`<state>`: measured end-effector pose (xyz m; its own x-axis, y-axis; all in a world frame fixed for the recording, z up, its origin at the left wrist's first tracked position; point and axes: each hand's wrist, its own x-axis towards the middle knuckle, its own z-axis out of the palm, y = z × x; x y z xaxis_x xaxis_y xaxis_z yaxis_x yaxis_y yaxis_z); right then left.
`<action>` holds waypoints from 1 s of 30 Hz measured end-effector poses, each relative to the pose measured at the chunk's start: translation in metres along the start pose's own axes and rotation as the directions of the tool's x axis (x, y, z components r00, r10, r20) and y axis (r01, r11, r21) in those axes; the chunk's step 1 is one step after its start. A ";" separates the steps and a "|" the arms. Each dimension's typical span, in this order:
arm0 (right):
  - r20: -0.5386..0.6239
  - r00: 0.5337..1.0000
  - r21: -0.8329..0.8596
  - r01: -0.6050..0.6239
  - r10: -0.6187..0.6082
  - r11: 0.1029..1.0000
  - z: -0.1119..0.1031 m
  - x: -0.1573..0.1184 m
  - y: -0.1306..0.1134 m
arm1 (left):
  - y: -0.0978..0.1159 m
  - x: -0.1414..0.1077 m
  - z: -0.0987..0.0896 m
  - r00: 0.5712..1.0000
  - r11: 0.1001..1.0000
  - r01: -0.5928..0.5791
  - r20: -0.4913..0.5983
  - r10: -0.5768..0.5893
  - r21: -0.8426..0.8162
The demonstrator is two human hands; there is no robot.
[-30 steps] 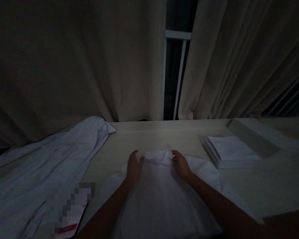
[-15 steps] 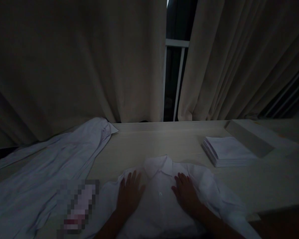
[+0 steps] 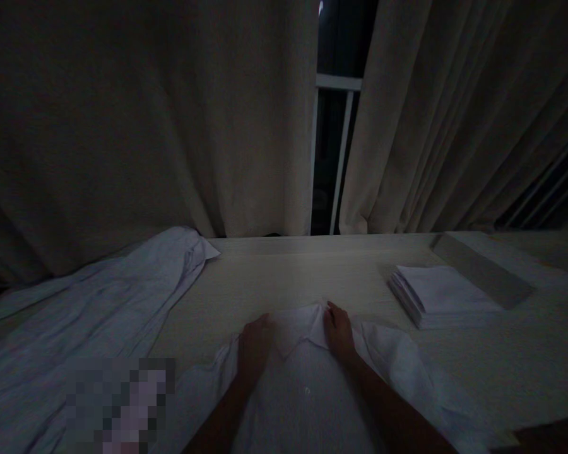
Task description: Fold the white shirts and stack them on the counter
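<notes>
Left hand (image 3: 256,340): fingers curled at one side of the shirt collar (image 3: 298,325); blurred, grip uncertain. Right hand (image 3: 338,328): partly closed, fingertips at the collar's other side. White shirt (image 3: 307,403): one, spread front-up on the tabletop (image 3: 274,274).

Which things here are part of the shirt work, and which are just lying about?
In the work:
- white shirt
- left hand
- right hand

Seemingly just lying about:
- folded white stack
- loose garment at left
- pale box
</notes>
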<state>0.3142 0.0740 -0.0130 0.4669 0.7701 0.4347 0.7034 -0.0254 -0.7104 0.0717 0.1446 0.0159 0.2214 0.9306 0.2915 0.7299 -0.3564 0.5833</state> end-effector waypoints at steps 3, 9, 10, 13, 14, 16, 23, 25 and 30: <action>-0.020 1.000 0.013 -0.022 0.022 1.000 0.001 -0.002 0.004 | -0.003 0.003 0.007 1.000 1.000 -0.002 0.030 0.003 -0.025; -0.001 1.000 0.122 -0.026 0.026 0.992 -0.009 0.000 -0.001 | -0.010 -0.008 -0.001 0.999 0.981 0.016 0.050 -0.007 -0.195; 0.000 1.000 0.148 -0.023 0.024 0.989 -0.011 0.000 -0.002 | -0.011 -0.011 -0.003 0.999 0.971 0.035 0.047 -0.025 -0.238; -0.007 0.998 0.254 -0.056 0.060 0.966 -0.017 -0.002 -0.002 | -0.011 -0.019 -0.007 0.995 0.950 0.085 0.067 -0.068 -0.302; -0.006 0.996 0.301 -0.078 0.084 0.950 -0.019 -0.003 -0.002 | -0.010 -0.021 -0.008 0.994 0.948 0.099 0.081 -0.078 -0.302; -0.006 0.990 0.399 -0.130 0.144 0.908 -0.022 -0.005 -0.001 | -0.006 -0.022 -0.008 0.990 0.946 0.125 0.099 -0.099 -0.299; 0.098 0.976 0.489 -0.219 0.196 0.844 -0.029 -0.007 -0.004 | 0.002 -0.017 -0.001 0.982 0.945 0.170 0.128 -0.139 -0.280; 0.113 0.974 0.428 -0.226 0.196 0.875 -0.028 -0.005 -0.007 | 0.002 -0.016 -0.002 0.982 0.933 0.159 0.151 -0.115 -0.323; 0.156 0.977 0.202 -0.178 0.148 0.963 -0.024 -0.005 -0.010 | 0.003 -0.015 -0.003 0.981 0.949 0.133 0.171 -0.086 -0.286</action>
<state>0.3174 0.0549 0.0051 0.4759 0.8480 0.2331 0.4859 -0.0326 -0.8734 0.0687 0.1296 0.0161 0.2652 0.9584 0.1060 0.5369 -0.2381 0.8094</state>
